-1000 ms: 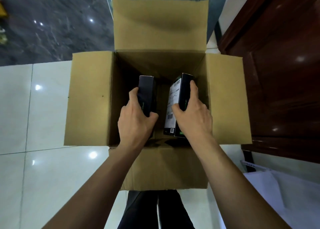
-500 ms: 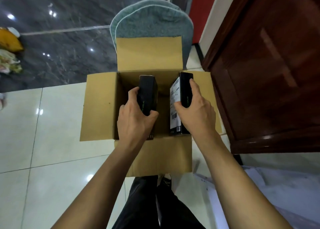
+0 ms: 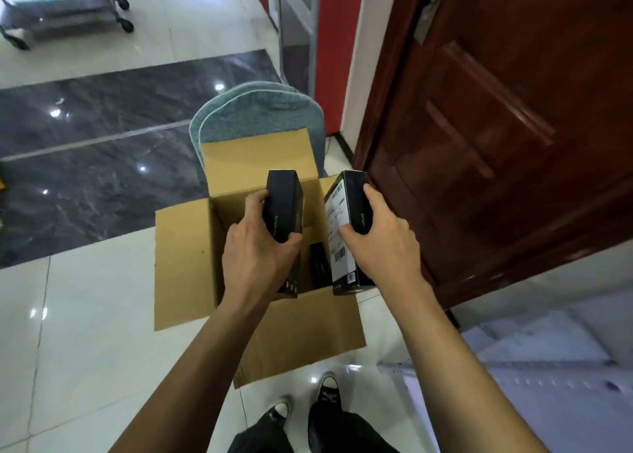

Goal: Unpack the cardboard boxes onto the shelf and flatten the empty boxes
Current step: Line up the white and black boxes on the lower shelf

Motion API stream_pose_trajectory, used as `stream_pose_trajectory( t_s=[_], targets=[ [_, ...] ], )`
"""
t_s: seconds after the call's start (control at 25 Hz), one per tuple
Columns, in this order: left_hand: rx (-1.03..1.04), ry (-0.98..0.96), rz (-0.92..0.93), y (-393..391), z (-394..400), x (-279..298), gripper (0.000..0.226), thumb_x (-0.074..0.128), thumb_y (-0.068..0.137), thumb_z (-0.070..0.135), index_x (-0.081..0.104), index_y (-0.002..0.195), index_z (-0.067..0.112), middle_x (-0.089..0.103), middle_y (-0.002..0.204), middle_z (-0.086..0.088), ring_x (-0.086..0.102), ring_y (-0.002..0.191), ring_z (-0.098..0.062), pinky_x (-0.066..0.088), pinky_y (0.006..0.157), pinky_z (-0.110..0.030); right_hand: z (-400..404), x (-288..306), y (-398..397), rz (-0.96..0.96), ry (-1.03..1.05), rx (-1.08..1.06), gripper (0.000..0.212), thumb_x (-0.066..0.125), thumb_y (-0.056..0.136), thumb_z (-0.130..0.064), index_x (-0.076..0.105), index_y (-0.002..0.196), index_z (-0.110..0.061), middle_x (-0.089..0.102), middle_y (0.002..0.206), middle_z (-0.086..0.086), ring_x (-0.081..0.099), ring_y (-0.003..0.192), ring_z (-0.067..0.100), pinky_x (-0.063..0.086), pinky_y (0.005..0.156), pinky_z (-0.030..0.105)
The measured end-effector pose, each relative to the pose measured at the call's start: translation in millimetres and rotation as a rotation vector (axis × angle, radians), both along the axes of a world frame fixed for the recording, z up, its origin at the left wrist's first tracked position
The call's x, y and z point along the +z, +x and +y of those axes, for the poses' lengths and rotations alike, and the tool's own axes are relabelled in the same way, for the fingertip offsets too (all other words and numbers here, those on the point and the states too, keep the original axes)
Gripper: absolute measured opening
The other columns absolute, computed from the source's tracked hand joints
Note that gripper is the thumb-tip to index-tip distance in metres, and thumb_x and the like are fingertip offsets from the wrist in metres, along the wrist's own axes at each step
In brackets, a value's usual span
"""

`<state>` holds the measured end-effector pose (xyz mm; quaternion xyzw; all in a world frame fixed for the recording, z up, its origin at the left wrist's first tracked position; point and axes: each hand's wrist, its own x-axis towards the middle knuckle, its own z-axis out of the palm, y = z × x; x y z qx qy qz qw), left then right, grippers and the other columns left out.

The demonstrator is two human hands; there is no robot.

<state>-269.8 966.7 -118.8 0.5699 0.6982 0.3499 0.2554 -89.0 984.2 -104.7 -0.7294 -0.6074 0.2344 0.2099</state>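
An open cardboard box [image 3: 181, 264] stands on the floor with its flaps spread out. My left hand [image 3: 255, 259] grips a black product box [image 3: 286, 202] above the carton's opening. My right hand [image 3: 380, 243] grips a second black product box [image 3: 342, 226] with a white label, raised over the carton's right side. Another black box [image 3: 320, 267] lies deep inside the carton.
A dark wooden door [image 3: 507, 137] stands close on the right. A grey-green mat [image 3: 260, 113] lies behind the carton. White sheeting [image 3: 548, 367] covers the floor at lower right. A wheeled cart [image 3: 68, 10] stands far left. My shoes [image 3: 308, 404] are just behind the carton.
Both hands have lifted their black boxes up out of the carton. My head has risen, so the carton looks smaller and more of the room shows.
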Motion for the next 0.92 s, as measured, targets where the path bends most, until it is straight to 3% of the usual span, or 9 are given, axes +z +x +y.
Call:
stream_pose_trajectory(
  t_s=[0.12,0.2,0.4,0.76,0.92],
  targets=[
    [-0.099,-0.008,-0.030,1.0,0.7,13.4,0.074,0.078,0.082,0.028,0.036,0.143,0.030,0.063,0.127,0.003,0.064,0.107,-0.016,0.058,0.075,-0.028,-19.7,14.9,-3.3,-0.022,0.009,-0.089,0.072,0.063,0.090,-0.041,0.030,0.154,-0.033,0.066,0.124,0.005,0.063,0.109,0.031,0.043,0.079,0.037],
    [-0.158,-0.022,0.006,0.5,-1.9,20.8,0.074,0.077,0.082,0.029,0.037,0.144,0.031,0.064,0.125,0.006,0.063,0.105,-0.014,0.044,0.066,-0.015,-36.7,23.1,-7.6,-0.041,0.011,-0.169,0.071,0.063,0.089,-0.042,0.032,0.153,-0.035,0.066,0.125,0.005,0.062,0.111,0.031,0.043,0.080,0.036],
    [-0.333,-0.038,0.057,3.3,-17.9,36.4,0.073,0.074,0.082,0.031,0.034,0.142,0.038,0.064,0.127,0.007,0.060,0.113,-0.021,0.046,0.082,-0.032,-86.0,39.9,-14.5,-0.057,0.018,-0.386,0.072,0.062,0.086,-0.048,0.033,0.151,-0.041,0.067,0.126,0.003,0.063,0.111,0.035,0.049,0.090,0.043],
    [-0.694,0.016,0.084,48.2,-67.4,57.6,0.071,0.076,0.082,0.034,0.036,0.140,0.035,0.062,0.129,0.007,0.062,0.112,-0.023,0.039,0.079,-0.030,-191.8,57.5,-1.0,-0.056,0.074,-0.745,0.071,0.062,0.088,-0.045,0.033,0.152,-0.040,0.068,0.126,-0.002,0.064,0.110,0.029,0.051,0.085,0.038],
    [-0.823,0.028,0.074,75.9,-95.1,64.2,0.071,0.076,0.079,0.036,0.036,0.137,0.039,0.064,0.123,0.010,0.062,0.111,-0.024,0.049,0.086,-0.036,-239.6,66.8,12.6,-0.050,0.085,-0.875,0.071,0.062,0.087,-0.044,0.033,0.152,-0.041,0.069,0.123,-0.002,0.063,0.109,0.030,0.047,0.080,0.035]
  ],
)
